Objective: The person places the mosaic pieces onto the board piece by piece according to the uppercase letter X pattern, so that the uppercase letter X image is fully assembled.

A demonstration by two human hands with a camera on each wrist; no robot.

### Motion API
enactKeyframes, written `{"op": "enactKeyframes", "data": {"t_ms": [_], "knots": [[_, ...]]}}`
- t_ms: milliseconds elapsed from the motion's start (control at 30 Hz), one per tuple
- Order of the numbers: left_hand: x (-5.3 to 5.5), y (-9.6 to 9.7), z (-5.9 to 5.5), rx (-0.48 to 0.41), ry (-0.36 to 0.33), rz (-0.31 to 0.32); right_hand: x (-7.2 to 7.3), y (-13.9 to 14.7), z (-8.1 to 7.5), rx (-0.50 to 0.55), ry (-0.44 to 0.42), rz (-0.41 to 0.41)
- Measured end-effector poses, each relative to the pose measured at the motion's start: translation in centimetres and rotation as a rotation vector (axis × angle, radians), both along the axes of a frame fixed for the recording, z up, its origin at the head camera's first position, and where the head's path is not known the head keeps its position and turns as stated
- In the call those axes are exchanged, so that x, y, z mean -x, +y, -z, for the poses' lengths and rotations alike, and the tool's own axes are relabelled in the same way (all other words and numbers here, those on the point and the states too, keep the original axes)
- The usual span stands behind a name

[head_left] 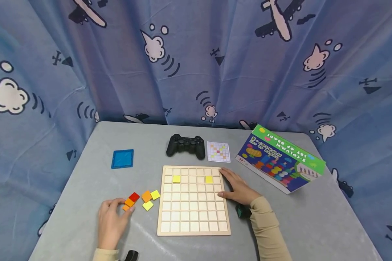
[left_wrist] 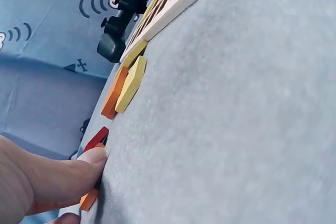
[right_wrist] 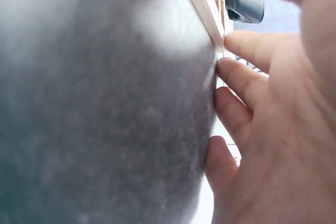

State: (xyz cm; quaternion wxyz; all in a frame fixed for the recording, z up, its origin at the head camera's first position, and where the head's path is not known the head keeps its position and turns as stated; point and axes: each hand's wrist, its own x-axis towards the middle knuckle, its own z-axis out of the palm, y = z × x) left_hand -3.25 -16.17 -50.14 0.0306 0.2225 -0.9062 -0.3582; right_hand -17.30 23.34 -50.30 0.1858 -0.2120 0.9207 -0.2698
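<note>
Left hand (head_left: 112,223), one: thumb and fingers pinching orange tiles (head_left: 129,202), red tile (head_left: 134,197) adjoining, left of wooden grid board (head_left: 194,233). Right hand (head_left: 240,190), one: fingers spread, touching board's right edge; two yellow tiles (head_left: 176,179) seated in upper cells

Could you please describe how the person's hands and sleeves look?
The left hand and right hand are ungloved. The left sleeve and right sleeve are plain beige, the right one creased along its length. A small dark device shows beside the right sleeve, and a black rounded piece beside the left.
</note>
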Motion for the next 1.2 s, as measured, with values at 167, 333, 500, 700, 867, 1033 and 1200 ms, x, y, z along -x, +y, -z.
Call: {"op": "enactKeyframes", "data": {"t_ms": [167, 333, 500, 700, 867, 1033, 1200], "knots": [[0.1, 0.2, 0.0, 0.02, 0.032, -0.019, -0.1, 0.0, 0.1, 0.005, 0.008, 0.003], [0.3, 0.4, -0.2, 0.053, 0.053, -0.004, 0.0, 0.1, 0.3, 0.003, 0.015, 0.004], [0.4, 0.2, -0.5, 0.034, 0.003, 0.04, 0.1, 0.2, 0.5, 0.005, 0.022, 0.004], [0.1, -0.3, -0.7, -0.023, -0.027, 0.085, 0.1, 0.2, 0.5, 0.004, 0.013, 0.004], [-0.3, -0.8, -0.5, -0.057, -0.022, 0.059, 0.2, 0.1, 0.3, 0.007, 0.003, 0.013], [-0.5, -1.0, -0.5, -0.183, -0.074, 0.022, 0.0, 0.1, 0.3, -0.002, -0.012, 0.011], [-0.3, -0.9, -1.1, -0.393, -0.082, -0.001, -0.1, 0.2, 0.3, 0.008, -0.008, 0.017]]}}
